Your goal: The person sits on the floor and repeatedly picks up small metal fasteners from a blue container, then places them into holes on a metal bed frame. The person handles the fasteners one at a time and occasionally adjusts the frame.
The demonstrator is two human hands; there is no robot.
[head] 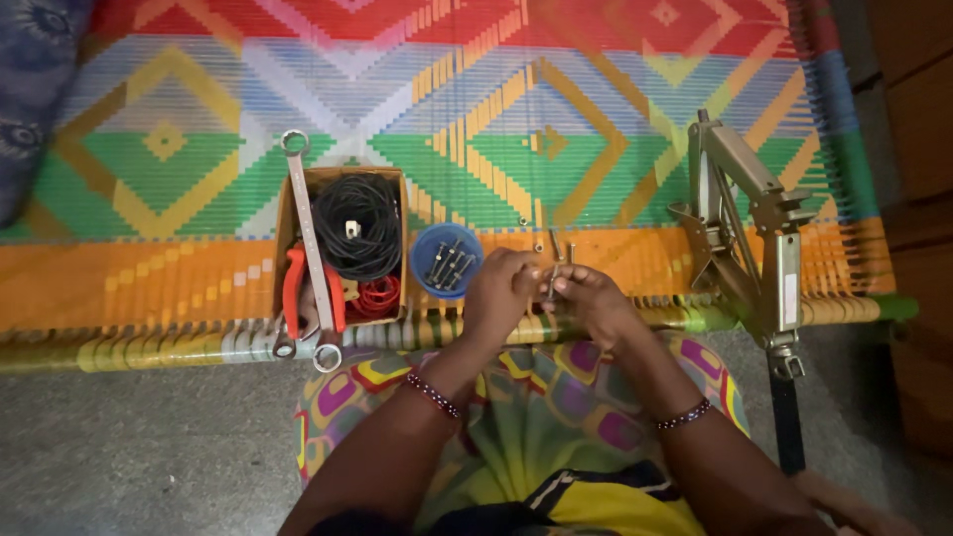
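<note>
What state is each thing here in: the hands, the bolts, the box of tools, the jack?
Left hand: closed on a small bolt.
Right hand: pinching the same bolt.
Blue bowl: upright, holding several bolts.
Cardboard box: open, holding black cable and red bands.
Long spanner: lying across the box.
Red pliers: shut.
Scissor jack: partly raised.

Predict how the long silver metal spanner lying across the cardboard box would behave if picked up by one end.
The long silver metal spanner looks solid steel: probably stiff and heavy for its size. It bridges the cardboard box, overhanging, so it may tip or slide.
</note>
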